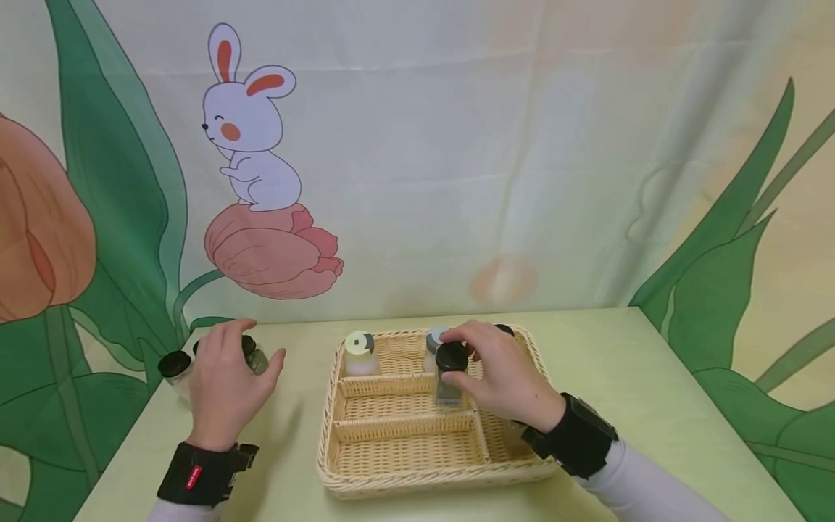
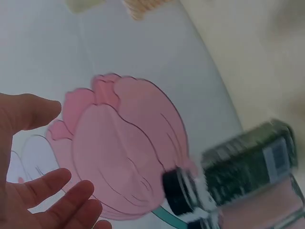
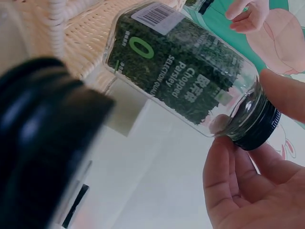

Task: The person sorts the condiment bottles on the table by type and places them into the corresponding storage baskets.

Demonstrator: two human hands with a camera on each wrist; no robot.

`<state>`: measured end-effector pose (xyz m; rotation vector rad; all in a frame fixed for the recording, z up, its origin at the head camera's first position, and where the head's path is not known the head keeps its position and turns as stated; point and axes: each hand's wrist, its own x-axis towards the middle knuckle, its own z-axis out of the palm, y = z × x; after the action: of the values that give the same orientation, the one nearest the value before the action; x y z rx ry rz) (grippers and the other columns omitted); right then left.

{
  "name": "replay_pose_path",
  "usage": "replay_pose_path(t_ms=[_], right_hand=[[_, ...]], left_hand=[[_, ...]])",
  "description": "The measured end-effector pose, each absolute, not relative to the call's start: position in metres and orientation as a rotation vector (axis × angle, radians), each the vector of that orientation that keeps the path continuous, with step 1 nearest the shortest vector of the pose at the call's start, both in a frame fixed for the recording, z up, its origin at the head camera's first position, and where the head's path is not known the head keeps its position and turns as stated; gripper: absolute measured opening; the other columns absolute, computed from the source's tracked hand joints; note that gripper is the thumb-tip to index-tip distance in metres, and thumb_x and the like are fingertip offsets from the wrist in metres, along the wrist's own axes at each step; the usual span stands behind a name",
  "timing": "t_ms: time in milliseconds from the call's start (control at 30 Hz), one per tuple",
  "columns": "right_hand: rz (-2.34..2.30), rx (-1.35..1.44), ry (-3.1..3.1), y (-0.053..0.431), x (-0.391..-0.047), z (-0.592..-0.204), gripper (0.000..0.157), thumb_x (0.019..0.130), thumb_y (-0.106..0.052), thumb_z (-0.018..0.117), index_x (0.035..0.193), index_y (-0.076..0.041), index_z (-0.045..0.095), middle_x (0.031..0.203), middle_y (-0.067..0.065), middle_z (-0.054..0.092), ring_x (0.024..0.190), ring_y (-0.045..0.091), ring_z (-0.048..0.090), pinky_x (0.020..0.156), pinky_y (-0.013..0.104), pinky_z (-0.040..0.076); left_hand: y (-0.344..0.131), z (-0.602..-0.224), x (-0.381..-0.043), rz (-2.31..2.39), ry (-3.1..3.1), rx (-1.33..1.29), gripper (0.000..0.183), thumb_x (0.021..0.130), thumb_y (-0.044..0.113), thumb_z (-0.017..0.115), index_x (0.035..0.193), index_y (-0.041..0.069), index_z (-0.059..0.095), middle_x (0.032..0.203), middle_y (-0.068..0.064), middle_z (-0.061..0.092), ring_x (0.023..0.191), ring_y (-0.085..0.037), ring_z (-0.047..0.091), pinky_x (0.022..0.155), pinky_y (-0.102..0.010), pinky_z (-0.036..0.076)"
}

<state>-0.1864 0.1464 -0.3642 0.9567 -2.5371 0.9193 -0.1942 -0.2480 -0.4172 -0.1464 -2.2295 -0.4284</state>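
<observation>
My right hand (image 1: 502, 370) grips a clear jar of chopped parsley (image 3: 176, 67) by its black cap and neck, thumb on one side and fingers on the other. In the head view this jar hangs upright over the middle part of the wicker basket (image 1: 430, 484), at its right end. To the left, my left hand (image 1: 225, 388) is held with fingers spread and nothing between them. Close by it stand several black-capped jars, one with dark green contents (image 2: 248, 162) and one with pinkish contents (image 2: 262, 210). The hand partly hides them in the head view.
Along the basket's back stand a jar with a pale yellow lid (image 1: 360, 355), one with a grey-blue lid (image 1: 432, 344) and a black cap (image 1: 504, 330). Wicker dividers split the basket. A printed rabbit curtain (image 1: 417, 181) hangs behind the table (image 1: 626, 377).
</observation>
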Motion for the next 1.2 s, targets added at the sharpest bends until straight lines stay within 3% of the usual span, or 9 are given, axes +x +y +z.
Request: replay_pose_path(t_ms=[500,1200], right_hand=[[0.839,0.93,-2.674,0.146,-0.191,-0.374,0.046,0.081,-0.022,0.08,0.122,-0.01,0.064,0.116,0.001,0.064,0.1,0.015,0.059,0.083,0.029,0.05],[0.817,0.937,-2.847,0.139,-0.197,-0.384,0.044,0.081,-0.02,0.079,0.12,-0.009,0.063,0.115,0.001,0.063,0.104,0.015,0.061,0.085,0.03,0.05]], left_hand=[[-0.278,-0.445,-0.208,-0.373,-2.305,0.005,0.069,0.073,0.029,0.078,0.128,-0.006,0.057,0.125,-0.027,0.053,0.112,-0.046,0.047,0.088,-0.065,0.041],[-0.288,-0.467,-0.217,-0.376,-2.367,-0.014,0.07,0.075,0.026,0.077,0.132,-0.007,0.054,0.13,-0.029,0.051,0.113,-0.049,0.048,0.092,-0.063,0.041]])
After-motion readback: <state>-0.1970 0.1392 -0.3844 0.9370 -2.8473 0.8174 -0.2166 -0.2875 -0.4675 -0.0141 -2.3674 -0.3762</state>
